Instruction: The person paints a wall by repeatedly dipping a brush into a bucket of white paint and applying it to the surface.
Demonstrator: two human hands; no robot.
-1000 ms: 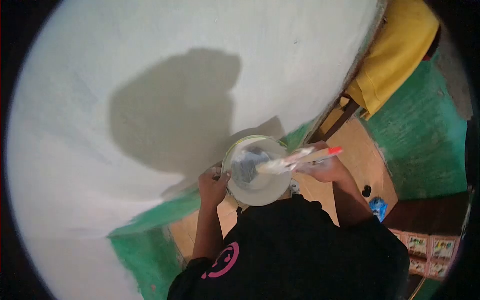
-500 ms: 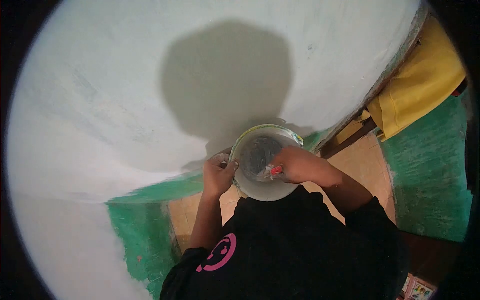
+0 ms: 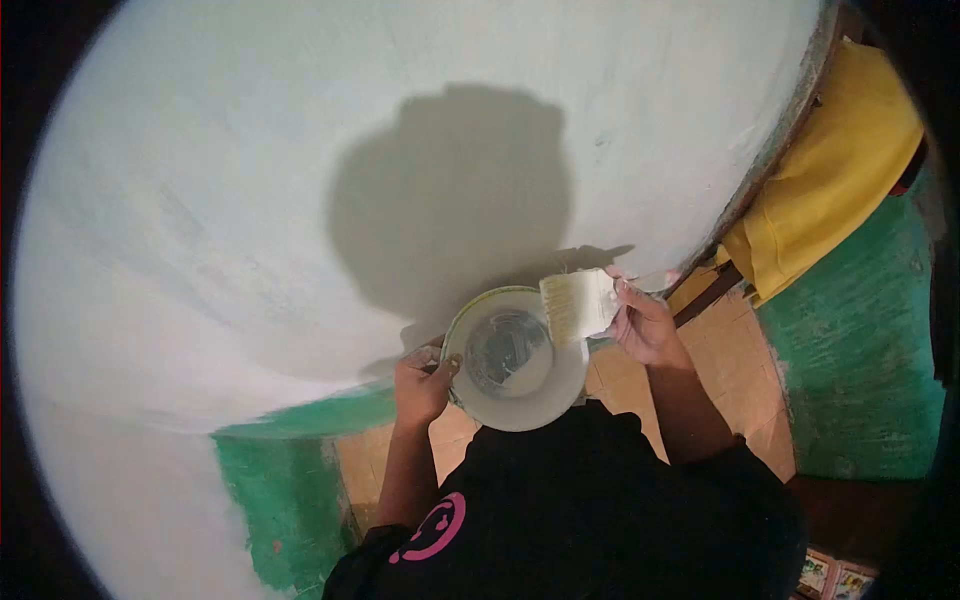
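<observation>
My left hand [image 3: 421,384] grips the left rim of a white paint bucket [image 3: 520,395], holding it up in front of my chest. A little pale paint lies at its bottom. My right hand [image 3: 645,322] holds a wide paintbrush [image 3: 578,305] by its handle. The paint-laden bristles sit just above the bucket's right rim, close to the wall. The wall [image 3: 300,200] ahead is coated in pale whitish paint, with my shadow cast on it.
A green unpainted strip [image 3: 290,470] runs along the wall's base at lower left. A yellow cloth [image 3: 830,170] hangs at the right beside a green wall [image 3: 860,380]. Tan floor tiles [image 3: 740,380] show below, and printed packets [image 3: 830,575] lie at the bottom right.
The brush was dipped down inside the bucket half a second ago; now my right hand has lifted it out, bristles loaded, above the right rim. The bucket sits slightly lower in view.
</observation>
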